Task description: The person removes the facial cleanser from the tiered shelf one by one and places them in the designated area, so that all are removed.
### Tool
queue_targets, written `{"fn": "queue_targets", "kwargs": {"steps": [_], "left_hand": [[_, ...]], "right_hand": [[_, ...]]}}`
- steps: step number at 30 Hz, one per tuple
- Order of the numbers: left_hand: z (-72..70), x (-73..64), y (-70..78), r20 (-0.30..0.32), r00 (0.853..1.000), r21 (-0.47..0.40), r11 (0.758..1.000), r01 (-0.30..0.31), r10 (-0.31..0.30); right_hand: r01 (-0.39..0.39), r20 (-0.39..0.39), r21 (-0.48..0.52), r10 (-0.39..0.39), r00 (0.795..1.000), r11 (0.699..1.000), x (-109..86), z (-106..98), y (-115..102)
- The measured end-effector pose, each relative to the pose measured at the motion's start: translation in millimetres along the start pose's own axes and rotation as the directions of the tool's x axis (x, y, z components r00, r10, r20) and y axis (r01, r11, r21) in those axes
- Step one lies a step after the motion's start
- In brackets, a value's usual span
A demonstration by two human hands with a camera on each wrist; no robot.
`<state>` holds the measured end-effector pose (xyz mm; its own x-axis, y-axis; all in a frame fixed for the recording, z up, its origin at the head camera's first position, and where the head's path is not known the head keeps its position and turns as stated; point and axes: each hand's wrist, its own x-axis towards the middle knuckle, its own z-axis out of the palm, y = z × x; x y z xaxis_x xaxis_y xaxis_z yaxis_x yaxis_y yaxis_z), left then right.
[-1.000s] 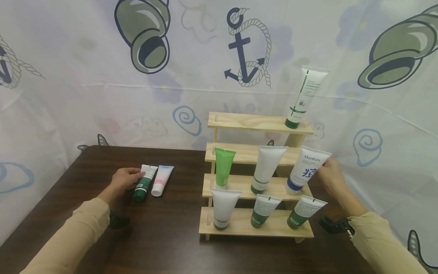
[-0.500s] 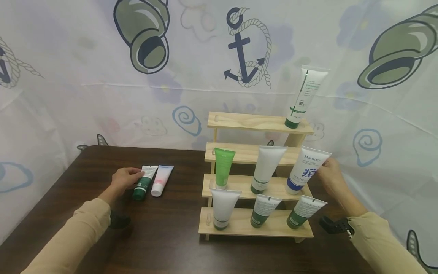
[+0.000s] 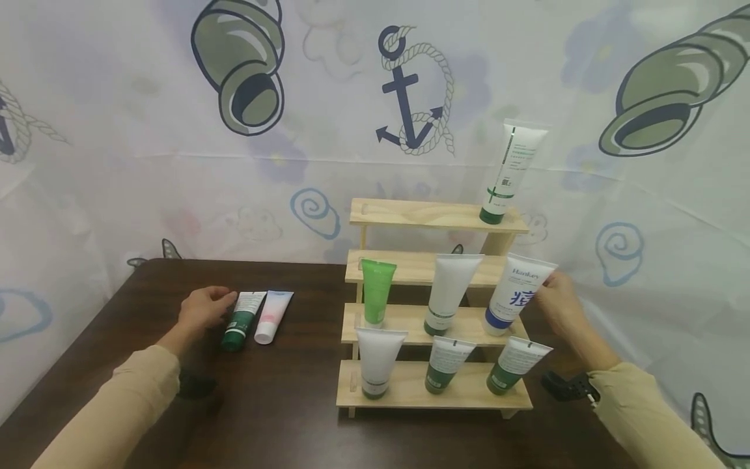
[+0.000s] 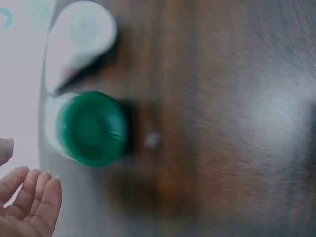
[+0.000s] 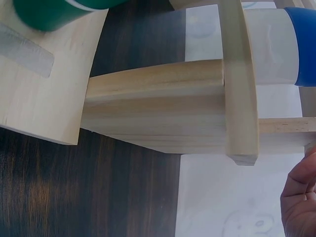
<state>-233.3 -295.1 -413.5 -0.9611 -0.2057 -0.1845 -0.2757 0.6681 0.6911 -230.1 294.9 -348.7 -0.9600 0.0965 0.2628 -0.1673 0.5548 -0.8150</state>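
Observation:
My left hand (image 3: 202, 309) is just left of a green-and-white squeeze tube (image 3: 243, 322) lying on the dark table. In the left wrist view my left hand (image 4: 32, 202) holds nothing, thumb apart from the fingers, below the tube's green cap (image 4: 96, 129). A pink-and-white tube (image 3: 273, 318) lies beside it. My right hand (image 3: 559, 303) is at the right side of a wooden tiered stand (image 3: 433, 213), partly behind a white tube with a blue band (image 3: 518, 293). The right wrist view cuts off my right hand (image 5: 298, 192) at bent fingers near the stand's wood; their tips are hidden.
A tall white tube (image 3: 510, 169) stands on the top tier. Lower tiers carry a bright green tube (image 3: 377, 290), a white tube (image 3: 451, 293), another white tube (image 3: 377, 361) and two small green-and-white tubes (image 3: 448, 363). A printed cloth (image 3: 328, 117) hangs behind the table (image 3: 281, 417).
My left hand has let go of the green-and-white tube and drawn slightly left, leaving it lying. The right hand stays at the stand. The head view has shifted a little.

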Motion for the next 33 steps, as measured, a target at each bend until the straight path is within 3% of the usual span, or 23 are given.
{"fn": "queue_targets", "kwargs": {"steps": [4, 7, 10, 14, 19, 25, 29, 33], "left_hand": [[-9.3, -4.0, 24.7, -0.079, 0.993, 0.010, 0.996, -0.093, 0.093], [-16.4, -9.9, 55.9, -0.100, 0.977, -0.055, 0.980, -0.194, 0.188], [-23.3, -20.1, 96.6, -0.108, 0.950, -0.142, 0.941, -0.306, 0.292], [-26.2, -34.2, 150.9, -0.111, 0.910, -0.266, 0.871, -0.414, 0.399], [-23.1, -51.1, 212.5, -0.100, 0.874, -0.382, 0.793, -0.475, 0.475], [-15.5, -68.1, 278.2, -0.071, 0.824, -0.453, 0.718, -0.529, 0.562], [-4.9, -76.2, 313.7, -0.050, 0.795, -0.480, 0.684, -0.550, 0.604], [7.3, -79.4, 339.0, -0.032, 0.775, -0.504, 0.660, -0.557, 0.631]], "right_hand": [[-0.004, -0.002, -0.005, 0.004, 1.000, 1.000, 1.0, 0.7, 0.7], [-0.006, 0.007, -0.011, 0.006, 1.000, 1.000, 2.2, 0.1, 1.3], [-0.014, 0.009, -0.005, 0.014, 1.000, 1.000, 2.4, -1.0, 1.0], [-0.031, 0.007, 0.004, 0.031, 1.000, 1.000, 1.4, -2.4, 0.6], [-0.052, 0.007, -0.006, 0.052, 0.999, 0.999, 2.2, -2.5, -0.1], [-0.051, 0.008, 0.032, 0.051, 0.999, 0.998, 2.4, -0.2, -1.2], [-0.053, 0.011, 0.061, 0.053, 0.999, 0.997, 1.5, 0.6, -0.2], [-0.052, 0.014, 0.075, 0.052, 0.999, 0.996, 1.0, 1.2, 0.7]]}}
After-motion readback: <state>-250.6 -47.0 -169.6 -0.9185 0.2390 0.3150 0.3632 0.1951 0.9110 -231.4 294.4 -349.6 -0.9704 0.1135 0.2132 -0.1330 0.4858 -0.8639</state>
